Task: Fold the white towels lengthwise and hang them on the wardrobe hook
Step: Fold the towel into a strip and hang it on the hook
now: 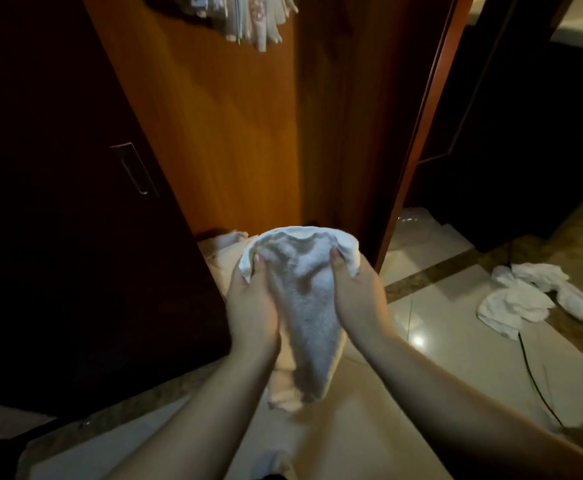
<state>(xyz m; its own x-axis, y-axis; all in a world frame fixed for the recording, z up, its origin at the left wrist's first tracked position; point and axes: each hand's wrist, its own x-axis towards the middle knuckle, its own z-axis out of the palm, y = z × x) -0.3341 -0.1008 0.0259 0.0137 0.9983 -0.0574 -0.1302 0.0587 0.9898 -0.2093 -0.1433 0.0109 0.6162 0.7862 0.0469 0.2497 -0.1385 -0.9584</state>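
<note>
Both hands hold one white towel [300, 299] up in front of the orange-brown wardrobe panel [213, 126]. The left hand [252, 306] pinches its upper left edge with the thumb on top; the right hand [355, 296] pinches the upper right edge likewise. Between the two grips the top edge bows upward, and below them the cloth hangs narrowing to a point. Far above the grips, pale towels [252, 15] hang on the panel. Right of the right hand, more white towels [532, 296] lie crumpled on the tiled floor [449, 341].

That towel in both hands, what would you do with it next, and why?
Probably lift the towel toward the cloths hanging on the wardrobe above. The left hand and right hand grip its top edge, and it droops narrow, seemingly folded.
</note>
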